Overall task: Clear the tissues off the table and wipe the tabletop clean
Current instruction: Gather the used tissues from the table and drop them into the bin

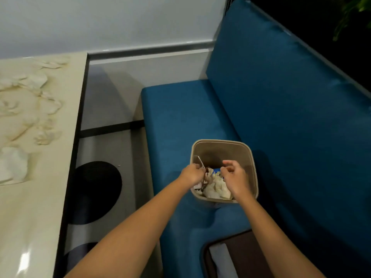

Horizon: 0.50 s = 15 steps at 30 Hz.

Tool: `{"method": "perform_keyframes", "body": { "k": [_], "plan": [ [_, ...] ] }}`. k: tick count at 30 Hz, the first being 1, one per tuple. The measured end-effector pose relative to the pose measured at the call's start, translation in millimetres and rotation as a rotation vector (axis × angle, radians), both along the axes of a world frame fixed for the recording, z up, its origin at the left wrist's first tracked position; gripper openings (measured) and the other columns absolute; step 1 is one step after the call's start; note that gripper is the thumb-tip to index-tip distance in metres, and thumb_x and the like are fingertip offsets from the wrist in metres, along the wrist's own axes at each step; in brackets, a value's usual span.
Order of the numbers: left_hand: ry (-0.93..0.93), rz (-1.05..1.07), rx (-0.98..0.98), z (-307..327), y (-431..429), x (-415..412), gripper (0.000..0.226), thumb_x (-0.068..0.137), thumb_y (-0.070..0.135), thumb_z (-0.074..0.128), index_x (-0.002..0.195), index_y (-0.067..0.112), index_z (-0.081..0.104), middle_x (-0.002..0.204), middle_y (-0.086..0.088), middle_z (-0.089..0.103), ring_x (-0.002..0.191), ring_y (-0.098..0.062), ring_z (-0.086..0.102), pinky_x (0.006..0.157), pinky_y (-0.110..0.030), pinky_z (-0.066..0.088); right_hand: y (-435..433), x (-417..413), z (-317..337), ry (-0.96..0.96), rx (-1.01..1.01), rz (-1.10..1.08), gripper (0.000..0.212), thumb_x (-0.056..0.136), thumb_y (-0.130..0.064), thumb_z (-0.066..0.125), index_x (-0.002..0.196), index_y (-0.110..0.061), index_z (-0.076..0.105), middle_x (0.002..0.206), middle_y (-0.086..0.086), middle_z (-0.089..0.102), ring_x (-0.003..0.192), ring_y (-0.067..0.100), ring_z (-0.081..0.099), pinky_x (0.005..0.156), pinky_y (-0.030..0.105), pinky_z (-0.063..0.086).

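Now left hand (pixel 191 174), right hand (pixel 233 177) over one bin (pixel 217 152).

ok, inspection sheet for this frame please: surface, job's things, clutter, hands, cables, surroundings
Surface: pale glossy table at left, not yet cleared.
Job's things: several crumpled tissues lie on the table; more are in the beige bin, which stands on the blue bench. No wiping cloth seen.
Clutter: a blue item among the bin's contents; a dark item at the bottom edge, unclear what.
Hands: left hand at the bin's left rim, fingers curled by a thin pale strip, grip unclear; right hand over the bin, fingers loosely curled, nothing seen held.
Cables: nothing seen.
Surroundings: white wall; black round table base on the floor; leaves top right.
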<state>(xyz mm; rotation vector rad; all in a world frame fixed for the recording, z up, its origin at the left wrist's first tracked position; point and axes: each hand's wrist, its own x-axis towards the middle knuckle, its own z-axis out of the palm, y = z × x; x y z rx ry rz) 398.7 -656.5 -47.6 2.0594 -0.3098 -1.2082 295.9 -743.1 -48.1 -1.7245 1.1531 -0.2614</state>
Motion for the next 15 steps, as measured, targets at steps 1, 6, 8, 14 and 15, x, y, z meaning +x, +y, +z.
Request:
{"method": "perform_keyframes", "body": {
  "k": [1,6,8,14,15],
  "plan": [
    [-0.008,0.018,-0.018,1,7,4,0.035,0.097,0.019,0.040,0.128,0.006,0.051,0.123,-0.014,0.058,0.115,-0.029,0.054,0.101,-0.039,0.044,4,6,2,-0.011,0.003,0.011,0.021,0.089,-0.010,0.055,0.110,-0.011,0.058,0.089,0.007,0.061,0.081,0.023,0.059,0.081,0.038,0.049],
    [-0.058,0.182,-0.087,4,57,27,0.034,0.096,0.019,0.042,0.127,0.010,0.053,0.115,-0.008,0.061,0.103,-0.025,0.059,0.095,-0.032,0.046,33,41,8,-0.058,-0.017,0.126,0.015,0.088,-0.007,0.055,0.102,-0.010,0.059,0.086,0.010,0.060,0.078,0.024,0.056,0.079,0.039,0.047],
    [-0.083,0.237,-0.104,10,79,35,0.031,0.096,0.016,0.041,0.122,0.010,0.056,0.102,-0.005,0.060,0.088,-0.020,0.057,0.085,-0.031,0.046,48,56,13,-0.092,-0.022,0.175,0.014,0.088,-0.005,0.054,0.097,-0.016,0.056,0.082,0.007,0.058,0.078,0.024,0.055,0.078,0.039,0.045],
    [-0.221,0.395,-0.101,41,174,56,0.028,0.097,0.015,0.042,0.120,0.014,0.058,0.117,-0.005,0.062,0.106,-0.023,0.060,0.092,-0.030,0.044,111,103,29,-0.159,-0.032,0.375,0.015,0.088,-0.008,0.055,0.096,-0.021,0.056,0.090,0.009,0.059,0.083,0.027,0.059,0.081,0.043,0.049],
    [-0.255,0.426,-0.096,46,192,59,0.028,0.097,0.015,0.042,0.120,0.014,0.058,0.118,-0.004,0.061,0.107,-0.022,0.059,0.092,-0.028,0.043,125,111,32,-0.168,-0.029,0.417,0.015,0.088,-0.008,0.055,0.096,-0.021,0.056,0.092,0.010,0.060,0.083,0.026,0.059,0.082,0.042,0.050]
  ]
}}
